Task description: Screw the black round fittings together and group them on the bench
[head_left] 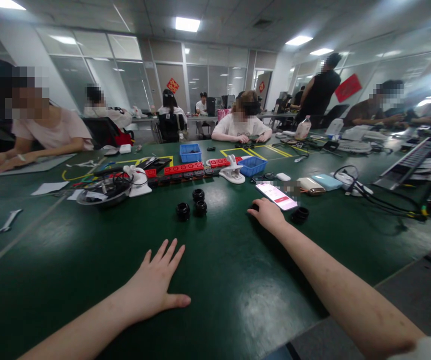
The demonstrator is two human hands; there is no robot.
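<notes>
My left hand lies palm down on the green table, fingers spread and holding nothing. Ahead of it stand three black round fittings: one on the left, one at the back and one on the right. Farther right, my right hand rests on the table with its fingers curled over a dark piece that looks like another black round fitting, mostly hidden by the hand. A phone with a lit screen lies just beyond that hand. Beside the phone's near corner is one more black fitting.
Red and black strips, blue bins and white clamp stands line the table's middle. A wrench and a bowl of cables are left. Power banks and cables lie right. A person sits opposite.
</notes>
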